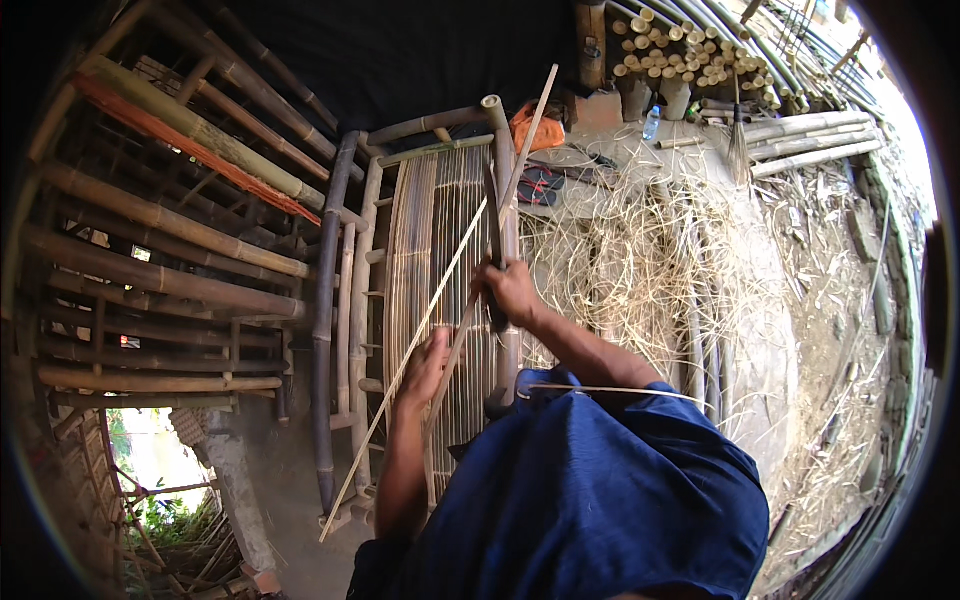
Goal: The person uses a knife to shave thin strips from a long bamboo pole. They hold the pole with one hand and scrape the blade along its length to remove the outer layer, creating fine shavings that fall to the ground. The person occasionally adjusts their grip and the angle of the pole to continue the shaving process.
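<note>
A long bamboo strip (532, 143) slants down across the slatted bamboo bench in front of me. My right hand (514, 291) is closed around a knife with a long dark blade (494, 220), which lies against the strip. Lower down and to the left, my left hand (428, 368) holds the same strip, its fingers partly blurred. A thinner pale bamboo strip (445, 278) crosses the bench at an angle and passes by my left hand. Another thin strip (620, 390) lies across my dark blue shirt.
Beneath the work is the slatted bench (415, 230) with round bamboo rails. Bamboo racks (180, 270) stand at left. Pale shavings (640, 260) cover the floor at right. Farther back are an orange bag (540, 127), a water bottle (652, 123), a broom (738, 150) and stacked bamboo poles (670, 50).
</note>
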`<control>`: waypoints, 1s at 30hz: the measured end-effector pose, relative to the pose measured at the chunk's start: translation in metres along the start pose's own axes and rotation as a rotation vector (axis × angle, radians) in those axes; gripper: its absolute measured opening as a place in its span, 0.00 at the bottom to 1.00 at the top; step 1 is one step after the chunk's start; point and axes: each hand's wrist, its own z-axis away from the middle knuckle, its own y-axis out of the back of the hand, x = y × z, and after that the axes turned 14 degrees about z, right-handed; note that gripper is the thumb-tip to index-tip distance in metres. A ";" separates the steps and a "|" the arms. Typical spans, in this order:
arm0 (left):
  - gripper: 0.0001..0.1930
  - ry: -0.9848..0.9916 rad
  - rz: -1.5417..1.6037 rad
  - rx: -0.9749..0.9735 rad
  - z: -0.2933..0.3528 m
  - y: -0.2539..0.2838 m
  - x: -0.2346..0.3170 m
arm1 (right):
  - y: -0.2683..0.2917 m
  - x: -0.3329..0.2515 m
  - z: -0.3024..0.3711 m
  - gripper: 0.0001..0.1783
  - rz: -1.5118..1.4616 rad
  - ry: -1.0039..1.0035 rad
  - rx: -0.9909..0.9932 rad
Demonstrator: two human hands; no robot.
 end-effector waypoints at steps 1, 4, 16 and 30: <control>0.43 0.012 -0.290 0.162 0.020 0.020 -0.014 | 0.009 -0.016 -0.013 0.07 0.045 -0.019 0.034; 0.36 0.290 -0.192 -0.110 0.091 0.079 -0.067 | 0.051 -0.037 -0.078 0.08 0.018 0.026 0.183; 0.23 -0.240 0.024 0.055 0.027 -0.014 0.006 | 0.079 -0.057 -0.051 0.39 1.152 0.313 -0.042; 0.30 -0.122 0.202 0.049 -0.007 -0.021 0.077 | 0.008 -0.063 0.023 0.37 1.231 0.256 -0.112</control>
